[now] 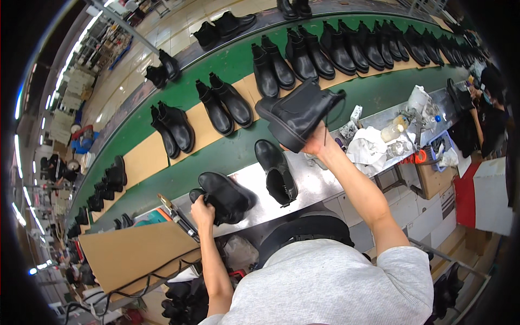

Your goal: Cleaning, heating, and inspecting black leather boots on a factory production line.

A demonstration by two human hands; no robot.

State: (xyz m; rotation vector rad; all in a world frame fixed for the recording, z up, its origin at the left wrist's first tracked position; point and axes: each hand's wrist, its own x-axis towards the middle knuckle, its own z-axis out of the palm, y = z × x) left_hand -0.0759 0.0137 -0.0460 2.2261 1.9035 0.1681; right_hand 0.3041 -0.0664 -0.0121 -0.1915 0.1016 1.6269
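Fingers of the right hand (315, 143) clamp a tilted black Chelsea boot (295, 111), raised toward one o'clock; most of them are hidden behind its sole. Fingers of the left hand (203, 211) curl together on another boot (223, 189) at eight o'clock; whether that one also touches the metal surface (317, 181) I cannot tell. Near the centre a single boot (268, 154) sits untouched on that surface, toe toward eleven o'clock. The handling looks partway along: paired boots (232, 100) already line the cardboard strip (143, 160) on the green belt (214, 149) from ten to two o'clock, whereas the three nearest the person seem left to finish and pair up.
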